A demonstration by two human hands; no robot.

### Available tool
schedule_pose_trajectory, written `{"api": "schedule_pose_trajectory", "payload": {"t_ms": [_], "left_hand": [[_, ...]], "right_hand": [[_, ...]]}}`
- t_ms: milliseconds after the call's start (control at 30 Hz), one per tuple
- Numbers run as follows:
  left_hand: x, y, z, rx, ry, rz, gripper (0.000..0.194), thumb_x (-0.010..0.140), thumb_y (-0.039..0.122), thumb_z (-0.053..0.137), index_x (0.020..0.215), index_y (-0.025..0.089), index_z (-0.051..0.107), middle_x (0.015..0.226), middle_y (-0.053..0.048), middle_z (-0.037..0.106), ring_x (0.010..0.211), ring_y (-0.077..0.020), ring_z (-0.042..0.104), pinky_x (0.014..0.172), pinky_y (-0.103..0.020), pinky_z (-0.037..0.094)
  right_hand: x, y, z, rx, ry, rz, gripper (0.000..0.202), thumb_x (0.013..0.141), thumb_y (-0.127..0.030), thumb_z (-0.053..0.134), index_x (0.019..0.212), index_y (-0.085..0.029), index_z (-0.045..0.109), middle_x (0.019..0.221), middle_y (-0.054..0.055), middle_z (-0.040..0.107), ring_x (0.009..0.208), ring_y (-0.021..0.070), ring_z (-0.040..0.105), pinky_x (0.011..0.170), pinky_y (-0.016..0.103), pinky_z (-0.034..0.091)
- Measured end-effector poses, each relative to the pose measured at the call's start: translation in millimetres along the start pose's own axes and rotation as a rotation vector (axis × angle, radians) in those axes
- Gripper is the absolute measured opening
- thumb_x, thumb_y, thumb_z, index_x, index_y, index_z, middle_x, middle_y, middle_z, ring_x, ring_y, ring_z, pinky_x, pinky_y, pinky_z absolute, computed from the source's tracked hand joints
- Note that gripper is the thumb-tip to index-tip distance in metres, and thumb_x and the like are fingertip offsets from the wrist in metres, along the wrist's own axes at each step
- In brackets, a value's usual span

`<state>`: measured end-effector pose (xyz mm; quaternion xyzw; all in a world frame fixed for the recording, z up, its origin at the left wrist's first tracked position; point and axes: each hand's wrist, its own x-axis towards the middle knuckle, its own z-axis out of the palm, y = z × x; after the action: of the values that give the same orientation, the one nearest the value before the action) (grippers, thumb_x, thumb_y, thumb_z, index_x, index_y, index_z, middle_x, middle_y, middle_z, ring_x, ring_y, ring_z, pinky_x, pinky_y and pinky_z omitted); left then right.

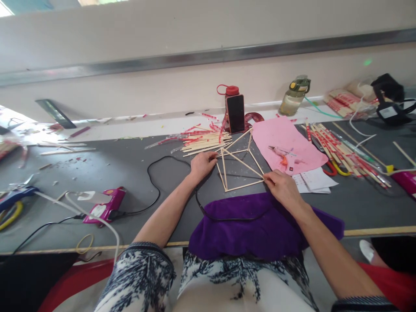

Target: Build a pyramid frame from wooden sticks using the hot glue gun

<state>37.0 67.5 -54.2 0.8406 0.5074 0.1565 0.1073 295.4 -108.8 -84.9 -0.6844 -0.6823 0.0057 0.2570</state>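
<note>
A frame of thin wooden sticks (244, 187) stands on the grey table in front of me. My left hand (204, 165) pinches its upper left corner, where several sticks meet. At the lower right corner, my right hand (282, 186) has its fingers closed on the frame. Behind the frame to the left is a pile of loose sticks (201, 143), some in red and white wrappers. Beyond my right hand, a hot glue gun (286, 159) lies on a pink sheet (282, 132). A purple cloth (240, 234) covers the table edge below my hands.
A phone (235, 113) leans on a red-capped bottle (232, 90). A water bottle (294, 97) stands by the wall. Wrapped chopsticks (341, 147) and scissors (342, 170) lie right. A magenta power strip (105, 206) with a black cable (159, 184) is left.
</note>
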Motion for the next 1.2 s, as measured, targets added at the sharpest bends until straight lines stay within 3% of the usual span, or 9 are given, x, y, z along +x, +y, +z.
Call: {"api": "schedule_pose_trajectory", "payload": {"t_ms": [733, 1200], "left_hand": [[-0.1, 1.0, 0.6, -0.011, 0.004, -0.028, 0.034, 0.084, 0.032, 0.054, 0.115, 0.03, 0.067, 0.106, 0.003, 0.072, 0.098, -0.0185, 0.065, 0.08, -0.026, 0.048], [2.0, -5.2, 2.5, -0.187, 0.031, -0.043, 0.036, 0.087, 0.02, 0.045, 0.114, 0.023, 0.069, 0.11, 0.001, 0.072, 0.102, -0.0168, 0.065, 0.093, -0.026, 0.047]], "right_hand": [[-1.5, -2.0, -1.9, 0.006, 0.008, 0.026, 0.014, 0.086, -0.018, 0.054, 0.092, -0.019, 0.067, 0.086, 0.005, 0.066, 0.08, 0.0194, 0.063, 0.067, 0.028, 0.043], [-5.5, 3.1, 2.1, 0.05, 0.064, 0.025, 0.015, 0.085, -0.021, 0.054, 0.093, -0.02, 0.067, 0.086, 0.005, 0.069, 0.081, 0.0197, 0.064, 0.068, 0.03, 0.046]]}}
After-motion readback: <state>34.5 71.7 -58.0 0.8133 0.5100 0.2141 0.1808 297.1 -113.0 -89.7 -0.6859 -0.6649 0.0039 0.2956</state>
